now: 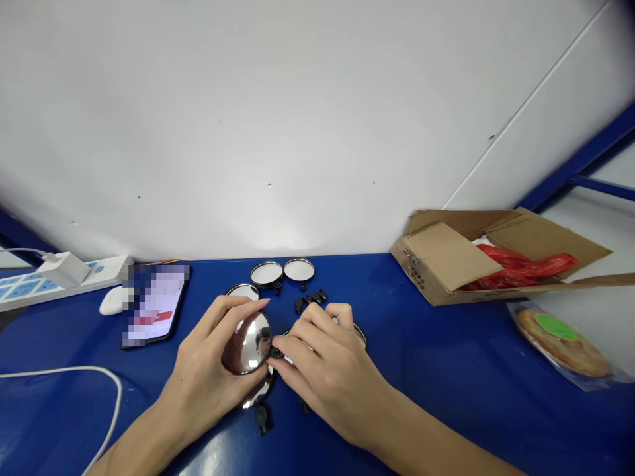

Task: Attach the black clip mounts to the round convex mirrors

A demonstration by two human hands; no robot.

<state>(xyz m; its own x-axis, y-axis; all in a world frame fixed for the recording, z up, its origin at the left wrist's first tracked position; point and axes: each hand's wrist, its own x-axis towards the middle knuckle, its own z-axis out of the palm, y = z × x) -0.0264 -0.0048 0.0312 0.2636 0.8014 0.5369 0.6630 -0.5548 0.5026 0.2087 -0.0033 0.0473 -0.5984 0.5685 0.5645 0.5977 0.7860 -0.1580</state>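
My left hand (208, 357) is wrapped round the rim of a round mirror (249, 345), its shiny curved face turned up. My right hand (327, 357) pinches a small black joint piece (276, 352) at the mirror's right edge. Under and around my hands lie more round mirrors, partly hidden, one with a black stem (263, 418) toward the front. Farther back, two round mirrors, the left one (266, 274) and the right one (299, 270), lie side by side. Several small black parts (311, 299) sit just in front of them.
At the left are a phone (159, 304), a white case (114, 301), a power strip (106, 270) and a white cable (116, 390). An open cardboard box (431, 264) holding a red plastic bag (526, 264) stands at the right, near a wrapped flat round item (565, 340). A white wall rises behind.
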